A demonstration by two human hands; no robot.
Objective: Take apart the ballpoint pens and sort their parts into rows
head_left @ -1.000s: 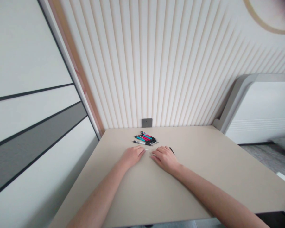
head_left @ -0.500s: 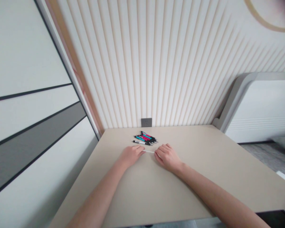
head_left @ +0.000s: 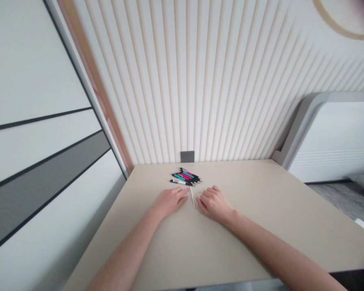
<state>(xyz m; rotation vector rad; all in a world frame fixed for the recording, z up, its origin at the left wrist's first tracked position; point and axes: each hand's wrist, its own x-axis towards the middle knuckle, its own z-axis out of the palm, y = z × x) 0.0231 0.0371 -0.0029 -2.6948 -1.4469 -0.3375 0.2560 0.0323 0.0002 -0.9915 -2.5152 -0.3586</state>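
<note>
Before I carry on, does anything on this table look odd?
Only a thin white rod, between the left hand and right hand, stands out: it points crosswise to the piled pens. No spill shows.

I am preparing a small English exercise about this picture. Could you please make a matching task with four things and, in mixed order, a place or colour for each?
Things:
1. thin white stick
2. pens
3. socket
4. tabletop

Places and colours:
A. dark grey, on the wall
B. plain beige
C. between the left hand and the right hand
D. lying close together, some with pink parts, some with blue-green

Right pairs: 1-C, 2-D, 3-A, 4-B
</note>
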